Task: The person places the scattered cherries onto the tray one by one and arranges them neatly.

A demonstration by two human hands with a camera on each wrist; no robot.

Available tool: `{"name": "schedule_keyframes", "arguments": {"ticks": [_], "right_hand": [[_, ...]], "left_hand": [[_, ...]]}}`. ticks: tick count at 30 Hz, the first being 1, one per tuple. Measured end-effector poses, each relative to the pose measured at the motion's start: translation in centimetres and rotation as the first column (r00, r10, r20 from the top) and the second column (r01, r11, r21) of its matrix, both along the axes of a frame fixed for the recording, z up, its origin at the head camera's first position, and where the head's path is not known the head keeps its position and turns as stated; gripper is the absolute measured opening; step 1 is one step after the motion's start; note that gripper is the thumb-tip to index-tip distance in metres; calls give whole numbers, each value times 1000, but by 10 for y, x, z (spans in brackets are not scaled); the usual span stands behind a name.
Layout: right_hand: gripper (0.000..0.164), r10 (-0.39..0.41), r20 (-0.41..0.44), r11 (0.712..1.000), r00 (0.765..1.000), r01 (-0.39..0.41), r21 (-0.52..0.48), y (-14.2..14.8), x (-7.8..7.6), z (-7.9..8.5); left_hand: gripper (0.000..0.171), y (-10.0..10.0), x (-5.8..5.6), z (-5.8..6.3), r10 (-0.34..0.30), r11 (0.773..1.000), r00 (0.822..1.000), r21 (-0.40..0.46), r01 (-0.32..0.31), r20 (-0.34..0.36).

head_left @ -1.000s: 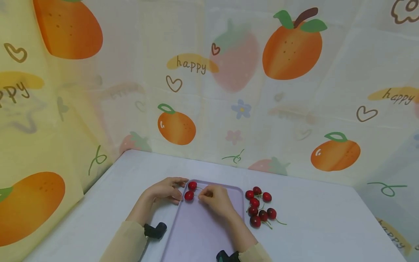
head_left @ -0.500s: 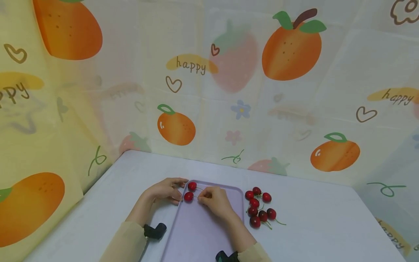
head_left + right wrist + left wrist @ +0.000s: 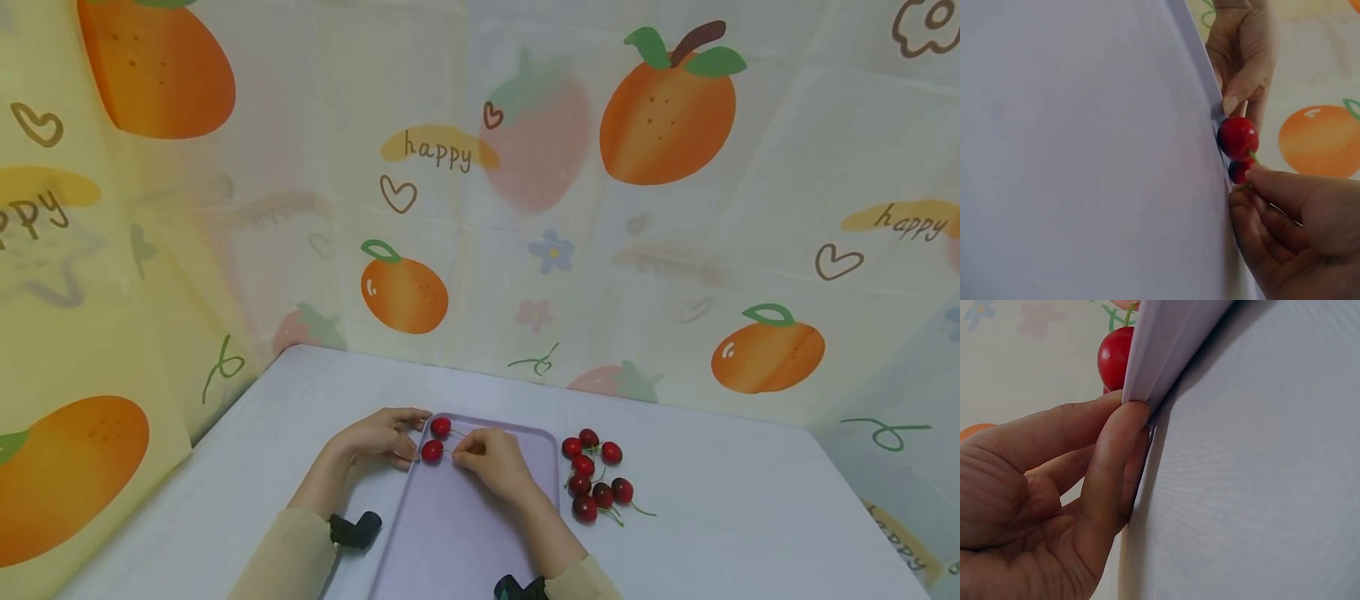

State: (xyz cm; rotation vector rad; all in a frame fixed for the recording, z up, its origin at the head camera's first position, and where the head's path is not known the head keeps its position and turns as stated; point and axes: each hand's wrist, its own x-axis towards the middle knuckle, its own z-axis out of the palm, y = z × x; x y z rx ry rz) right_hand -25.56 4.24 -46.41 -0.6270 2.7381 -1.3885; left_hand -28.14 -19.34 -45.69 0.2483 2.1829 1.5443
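Near the far left corner of the lilac tray, two red cherries lie one behind the other. My right hand pinches the green stem of the nearer cherry between thumb and forefinger. The farther cherry sits by the corner, its stem reaching toward the same hand. At the tray's left edge, my left hand holds the rim with thumb and fingers. In the right wrist view, the left thumb is against the rim beside the cherries.
Several dark red cherries with stems lie in a loose group on the white table, just right of the tray. A fruit-printed cloth hangs behind and to the left of the table.
Almost nothing moves. Both hands and the two cherries on the tray stay in place; only the head view shifts very slightly.
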Motion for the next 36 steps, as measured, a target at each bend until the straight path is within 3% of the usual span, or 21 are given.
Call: {"name": "schedule_keyframes", "arguments": {"ticks": [17,36], "right_hand": [[7,2,12,1000,1000,-2,-11,2,1,1],[9,-75,140,995,987,84,-60,3,2,9]], "left_hand": [[69,1,0,2,-3,1000,1000,-9,3,-4],[69,0,0,0,1,1000,1000,-1,-1,11]]}}
